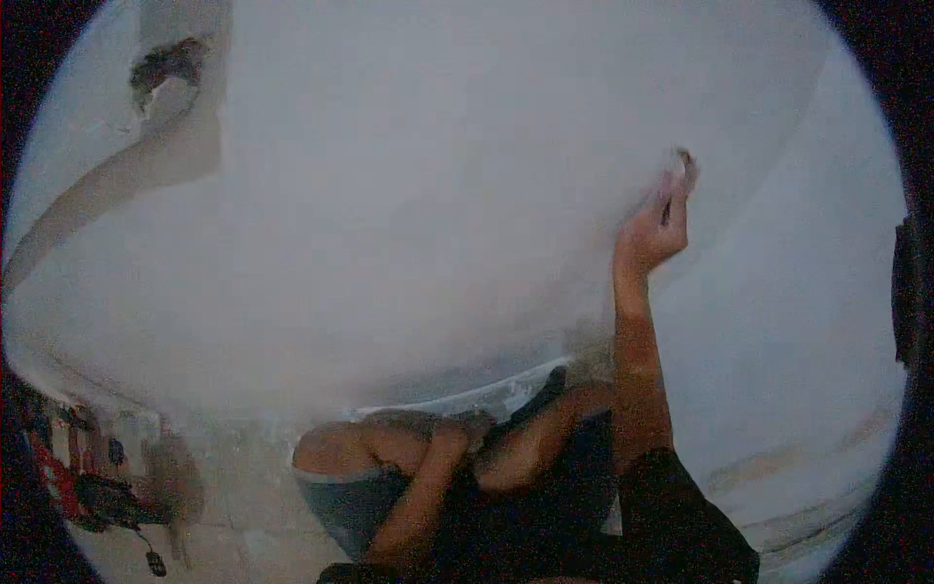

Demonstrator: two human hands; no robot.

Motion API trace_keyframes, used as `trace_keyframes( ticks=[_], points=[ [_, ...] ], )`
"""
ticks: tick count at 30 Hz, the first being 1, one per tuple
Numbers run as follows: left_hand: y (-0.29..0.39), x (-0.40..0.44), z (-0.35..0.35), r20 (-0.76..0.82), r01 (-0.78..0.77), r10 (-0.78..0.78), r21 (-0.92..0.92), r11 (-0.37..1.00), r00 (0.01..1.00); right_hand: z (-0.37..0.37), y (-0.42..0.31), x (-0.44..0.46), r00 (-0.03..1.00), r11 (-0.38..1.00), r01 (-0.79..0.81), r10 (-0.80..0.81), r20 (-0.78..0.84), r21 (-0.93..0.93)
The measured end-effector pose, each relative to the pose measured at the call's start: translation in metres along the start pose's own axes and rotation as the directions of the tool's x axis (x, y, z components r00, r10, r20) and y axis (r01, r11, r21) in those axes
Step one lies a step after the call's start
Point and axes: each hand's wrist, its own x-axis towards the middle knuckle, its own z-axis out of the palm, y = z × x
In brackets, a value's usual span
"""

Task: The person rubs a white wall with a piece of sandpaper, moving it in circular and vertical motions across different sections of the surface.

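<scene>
My right hand [658,232] is raised against a pale wall [418,195], its fingers closed round a small whitish item [679,167] that is too blurred to identify. The fingertips and the item are at the wall surface. Lower down, my left hand [453,436] is beside my bent legs, near the knee [331,449]. Its fingers are dark and blurred, so what they hold, if anything, does not show.
A ragged dark hole [168,73] marks the wall at the upper left, with a brownish band curving below it. Red and black items [102,492] lie on the floor at the lower left. A dark object [904,292] is at the right edge.
</scene>
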Motion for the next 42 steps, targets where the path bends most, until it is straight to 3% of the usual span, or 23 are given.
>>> trace_keyframes(
  ticks=[2, 4, 6, 8, 9, 11, 12, 14, 15, 16, 19, 22, 23, 25, 27, 29, 31, 35, 36, 38, 40, 41, 42],
  points=[
    [-0.007, 0.001, 0.011, -0.045, -0.035, 0.035, -0.002, 0.999, 0.998, 0.021, -0.035, -0.002, 0.994, 0.990, 0.090, -0.082, 0.076, -0.112],
    [-0.017, 0.002, 0.023, -0.128, -0.092, 0.084, -0.063, 0.994, 0.988, 0.038, -0.097, -0.020, 0.965, 0.982, 0.186, -0.187, 0.184, 0.026],
    [-0.019, 0.006, 0.013, -0.057, -0.029, 0.027, -0.034, 0.999, 0.998, 0.049, -0.090, -0.065, 0.811, 0.869, 0.461, -0.495, 0.312, 0.182],
    [-0.014, 0.005, 0.028, -0.054, 0.012, -0.010, 0.033, 0.999, 0.999, 0.028, -0.082, -0.102, 0.631, 0.830, 0.494, -0.547, 0.549, 0.260],
    [-0.010, 0.009, 0.020, -0.056, 0.035, -0.031, 0.066, 0.997, 0.998, 0.022, -0.063, -0.111, 0.590, 0.790, 0.560, -0.591, 0.550, 0.249],
    [-0.001, 0.012, 0.006, -0.040, 0.062, -0.059, 0.079, 0.995, 0.997, -0.002, 0.026, -0.137, 0.550, 0.803, 0.592, -0.469, 0.691, 0.074],
    [0.002, 0.014, 0.005, -0.028, 0.061, -0.060, 0.051, 0.997, 0.998, -0.017, 0.071, -0.142, 0.547, 0.817, 0.567, -0.277, 0.790, -0.107],
    [0.005, 0.017, -0.003, 0.005, 0.054, -0.054, -0.009, 0.998, 0.999, -0.036, 0.047, -0.083, 0.833, 0.870, 0.473, -0.391, 0.391, -0.138],
    [0.006, 0.019, -0.005, 0.016, 0.053, -0.052, -0.027, 0.998, 0.999, -0.029, 0.033, -0.062, 0.931, 0.948, 0.285, -0.239, 0.275, -0.139],
    [0.007, 0.020, -0.006, 0.025, 0.053, -0.052, -0.042, 0.998, 0.998, -0.019, 0.021, -0.042, 0.985, 0.989, 0.085, -0.065, 0.159, -0.119],
    [0.008, 0.023, -0.007, 0.044, 0.047, -0.045, -0.058, 0.997, 0.998, 0.012, -0.015, 0.000, 0.983, 0.980, 0.185, -0.184, 0.018, -0.075],
    [0.009, 0.023, -0.007, 0.059, 0.052, -0.049, -0.057, 0.997, 0.997, 0.029, -0.047, -0.035, 0.911, 0.927, 0.376, -0.371, 0.179, 0.004],
    [0.009, 0.024, -0.008, 0.064, 0.052, -0.048, -0.063, 0.997, 0.997, 0.031, -0.035, -0.081, 0.929, 0.954, 0.104, -0.194, 0.317, 0.280],
    [0.011, 0.024, -0.010, 0.070, 0.054, -0.049, -0.074, 0.996, 0.996, 0.005, -0.016, -0.125, 0.763, 0.923, 0.276, -0.380, 0.523, 0.269],
    [0.012, 0.025, -0.010, 0.076, 0.058, -0.051, -0.088, 0.994, 0.996, -0.036, 0.054, -0.140, 0.682, 0.928, 0.346, -0.349, 0.642, 0.136],
    [0.014, 0.025, -0.012, 0.085, 0.062, -0.054, -0.099, 0.993, 0.995, -0.047, 0.117, -0.151, 0.837, 0.979, -0.088, -0.026, 0.547, 0.183],
    [0.017, 0.023, -0.016, 0.096, 0.062, -0.052, -0.108, 0.992, 0.994, -0.049, 0.079, -0.095, 0.964, 0.997, -0.052, 0.037, 0.262, 0.051],
    [0.017, 0.027, -0.016, 0.115, 0.055, -0.042, -0.112, 0.992, 0.992, -0.017, -0.005, -0.003, 0.992, 0.969, 0.122, -0.114, 0.046, -0.216],
    [0.019, 0.025, -0.017, 0.118, 0.057, -0.044, -0.114, 0.992, 0.992, -0.011, -0.018, -0.007, 0.992, 0.968, 0.125, -0.118, 0.045, -0.215],
    [0.018, 0.027, -0.018, 0.124, 0.057, -0.042, -0.115, 0.992, 0.991, 0.003, -0.045, -0.026, 0.961, 0.984, 0.178, -0.179, 0.209, 0.023],
    [0.019, 0.029, -0.018, 0.129, 0.057, -0.042, -0.116, 0.992, 0.991, 0.001, -0.059, -0.061, 0.788, 0.860, 0.501, -0.499, 0.360, 0.096],
    [0.021, 0.031, -0.019, 0.133, 0.060, -0.044, -0.119, 0.991, 0.990, -0.008, -0.051, -0.069, 0.791, 0.863, 0.496, -0.495, 0.360, 0.097],
    [0.024, 0.031, -0.020, 0.140, 0.067, -0.050, -0.117, 0.991, 0.989, -0.020, -0.036, -0.076, 0.684, 0.819, 0.570, -0.516, 0.515, 0.064]
  ],
)
